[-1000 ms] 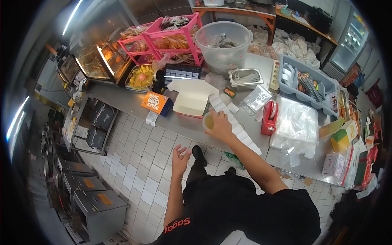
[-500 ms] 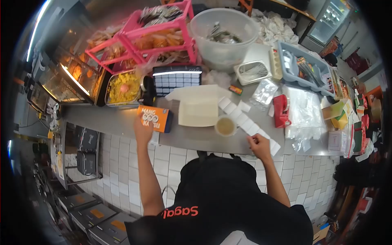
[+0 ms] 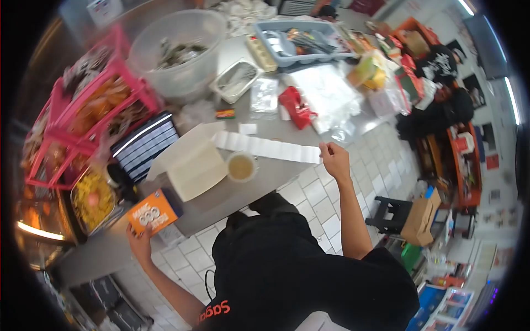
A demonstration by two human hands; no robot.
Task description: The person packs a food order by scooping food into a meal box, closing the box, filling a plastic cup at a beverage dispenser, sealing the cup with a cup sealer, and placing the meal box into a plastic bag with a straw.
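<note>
My left hand (image 3: 139,241) grips the lower left edge of an orange box (image 3: 149,215) with white lettering, at the front of the steel table. My right hand (image 3: 335,161) pinches the right end of a long strip of white stickers (image 3: 265,148) and holds it stretched over the table edge. The strip's other end lies by an open cream paper food box (image 3: 196,171). Just below the strip stands a small tub of pale brown sauce (image 3: 241,167). A single white sticker (image 3: 247,129) rests above the strip.
A tablet (image 3: 146,148) leans by pink racks (image 3: 88,105) of bagged goods. Nearby are a tray of yellow food (image 3: 94,198), a large clear bucket (image 3: 176,60), a metal tray (image 3: 236,80), a red tape dispenser (image 3: 297,107), plastic bags (image 3: 326,94) and a blue bin (image 3: 298,41).
The view has turned to the right. My right hand has taken the strip's end and drawn it rightward past the table edge. My left hand has shifted to the orange box's lower left edge.
</note>
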